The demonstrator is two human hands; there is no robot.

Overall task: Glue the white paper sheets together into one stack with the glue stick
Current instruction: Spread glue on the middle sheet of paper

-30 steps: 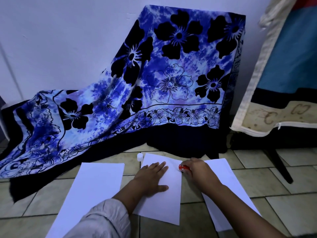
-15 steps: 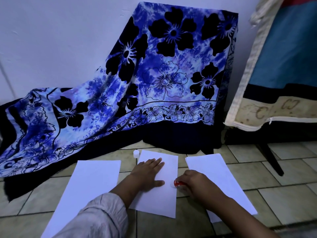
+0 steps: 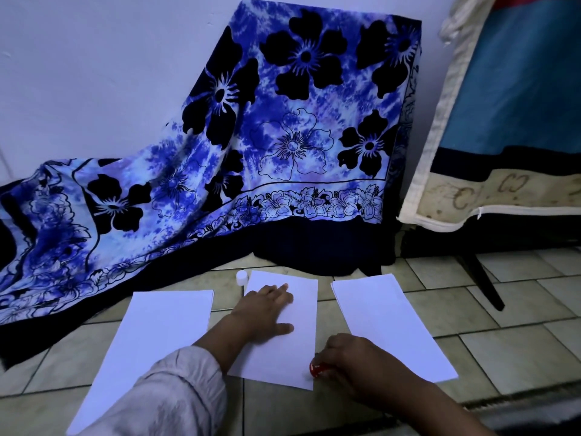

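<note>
Three white paper sheets lie side by side on the tiled floor. My left hand (image 3: 267, 313) presses flat on the middle sheet (image 3: 300, 313), fingers spread. My right hand (image 3: 349, 361) grips the red glue stick (image 3: 315, 370), whose tip touches the near right corner of that middle sheet. The left sheet (image 3: 157, 338) and the right sheet (image 3: 386, 322) lie untouched. The glue stick's white cap (image 3: 241, 277) stands on the floor just beyond the middle sheet's far left corner.
A blue floral cloth (image 3: 283, 136) drapes down from the wall onto the floor behind the sheets. At the right stands a padded board (image 3: 503, 121) on a dark stand leg (image 3: 481, 278). Beige floor tiles (image 3: 518, 341) surround the papers.
My right hand has drawn the glue stick down the right edge of the middle sheet, from its far end to its near corner. My left hand stayed pressed on the sheet.
</note>
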